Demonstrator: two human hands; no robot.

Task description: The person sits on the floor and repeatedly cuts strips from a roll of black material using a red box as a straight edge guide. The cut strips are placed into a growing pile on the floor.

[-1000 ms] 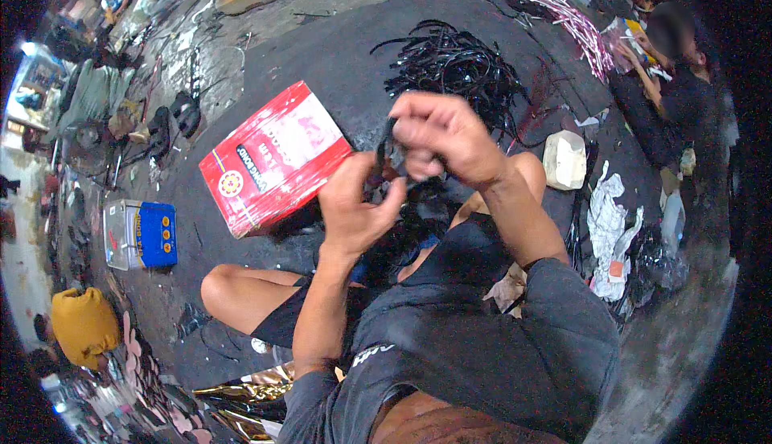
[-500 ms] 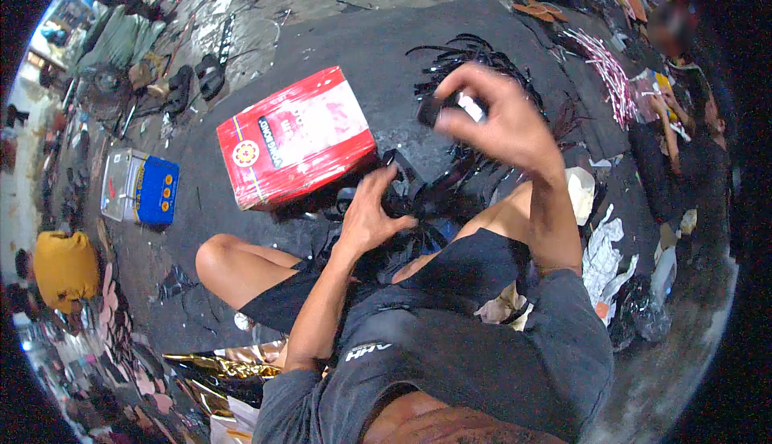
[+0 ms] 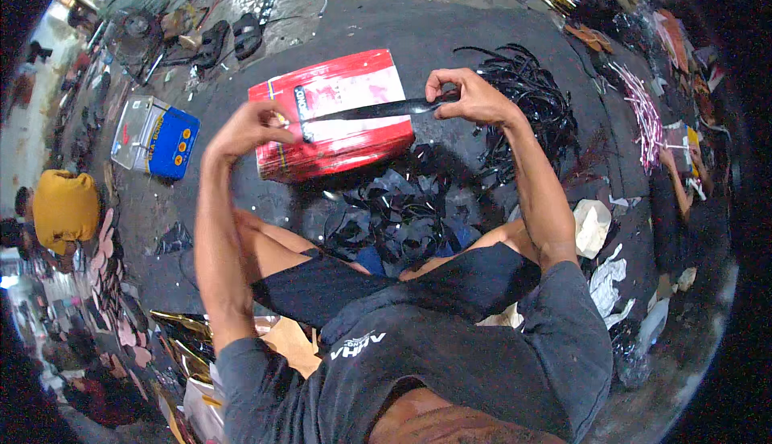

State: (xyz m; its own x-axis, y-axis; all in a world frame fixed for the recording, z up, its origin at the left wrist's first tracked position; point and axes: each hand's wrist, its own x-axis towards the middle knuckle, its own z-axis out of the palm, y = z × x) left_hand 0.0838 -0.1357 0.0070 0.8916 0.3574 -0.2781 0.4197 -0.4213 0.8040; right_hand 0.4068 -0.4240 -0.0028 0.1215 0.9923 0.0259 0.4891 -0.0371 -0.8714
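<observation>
A shiny black strip (image 3: 366, 112) is stretched level between my two hands, over a red and white box (image 3: 338, 158). My left hand (image 3: 261, 128) pinches its left end, above the box's left side. The other end is pinched in my right hand (image 3: 470, 98), just past the box's right edge. A heap of similar black strips (image 3: 527, 106) lies on the dark mat to the right of my right hand. Black scraps (image 3: 386, 215) are strewn between my legs, in front of the box.
At the left stand a clear and blue container (image 3: 173, 142) and a yellow bundle (image 3: 66, 207). Sandals (image 3: 229, 40) lie at the far left. On the right are pink-white strips (image 3: 639, 114), crumpled paper (image 3: 593, 228) and another person's hands (image 3: 679, 158) holding something.
My left hand has risen from my lap to the left side of the box. My right hand has come down slightly. The black strip now spans both hands, and the view has shifted.
</observation>
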